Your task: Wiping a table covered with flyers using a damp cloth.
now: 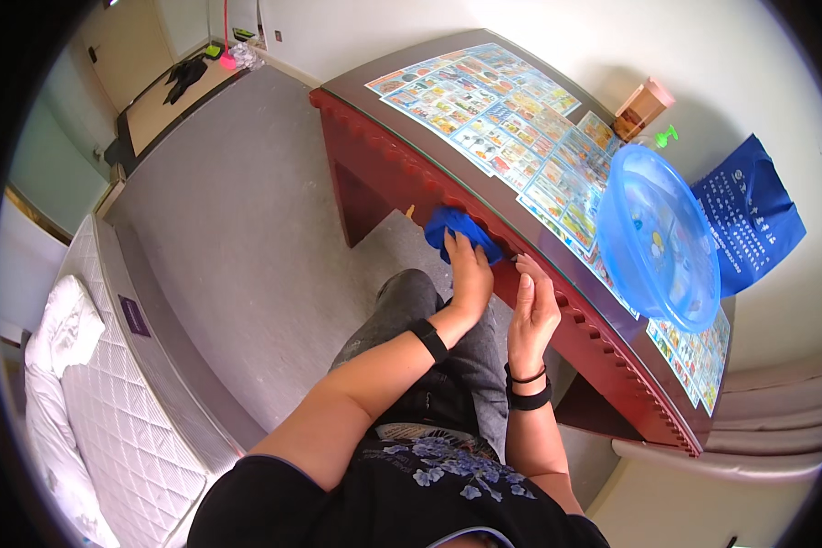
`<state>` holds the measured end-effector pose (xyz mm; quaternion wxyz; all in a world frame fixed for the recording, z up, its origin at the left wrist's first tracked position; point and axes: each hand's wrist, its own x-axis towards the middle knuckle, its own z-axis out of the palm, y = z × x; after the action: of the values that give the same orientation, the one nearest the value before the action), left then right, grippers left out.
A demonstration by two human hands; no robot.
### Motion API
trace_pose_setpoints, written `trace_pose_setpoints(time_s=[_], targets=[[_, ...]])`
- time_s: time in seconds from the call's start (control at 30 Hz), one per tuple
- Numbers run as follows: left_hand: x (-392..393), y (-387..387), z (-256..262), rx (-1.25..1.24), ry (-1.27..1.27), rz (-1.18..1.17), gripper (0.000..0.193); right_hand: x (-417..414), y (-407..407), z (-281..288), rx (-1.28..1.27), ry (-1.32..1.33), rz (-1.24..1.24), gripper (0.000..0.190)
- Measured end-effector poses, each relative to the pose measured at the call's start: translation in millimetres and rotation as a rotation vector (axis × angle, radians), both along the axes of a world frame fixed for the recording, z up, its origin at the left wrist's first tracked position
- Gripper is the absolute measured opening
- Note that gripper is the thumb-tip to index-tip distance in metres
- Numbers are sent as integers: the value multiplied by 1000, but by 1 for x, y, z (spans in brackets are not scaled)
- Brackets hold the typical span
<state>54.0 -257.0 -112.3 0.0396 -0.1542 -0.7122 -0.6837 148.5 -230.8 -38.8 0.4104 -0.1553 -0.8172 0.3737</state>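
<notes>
My left hand (469, 270) presses a crumpled blue cloth (457, 229) against the scalloped front of a dark red wooden desk (397, 164). My right hand (534, 301) is beside it at the desk's front edge, its fingertips touching the edge near a small dark piece that I cannot make out; its palm is partly turned inward. Under the desk's glass top lie printed picture sheets (486, 130). At the right end of the top, a translucent blue plastic basin (657, 240) stands close to the wall.
Behind the basin are a blue bag (750, 212) bearing writing, a green pump top (666, 136) and a pink-lidded container (644, 109). A bare mattress (130, 418) with white bedding (68, 329) lies left. A pink-handled tool (227, 60) and black cloth (186, 77) are at the far left.
</notes>
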Motion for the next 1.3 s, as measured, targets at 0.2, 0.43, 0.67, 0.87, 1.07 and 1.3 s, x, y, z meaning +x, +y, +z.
trace_pose_setpoints(time_s=[0.2, 0.43, 0.67, 0.87, 1.07, 1.3], targets=[[-75, -19, -11, 38, 12, 178, 50, -34, -7, 5, 141, -19, 109, 12], [-177, -65, -5, 176, -15, 277, 53, -82, -14, 10, 195, -13, 202, 14], [-226, -96, 7, 103, -37, 356, 65, -130, -12, 19, 279, -26, 250, 14], [-211, -72, -18, 50, 13, 368, 57, -168, -10, 4, 401, -56, 233, 19], [-122, -24, -24, 43, -14, 314, 63, -169, -13, 0, 570, -190, 166, 26], [-66, -1, -35, -645, 226, 112, 77, -168, -17, 2, 648, -215, 160, 26]])
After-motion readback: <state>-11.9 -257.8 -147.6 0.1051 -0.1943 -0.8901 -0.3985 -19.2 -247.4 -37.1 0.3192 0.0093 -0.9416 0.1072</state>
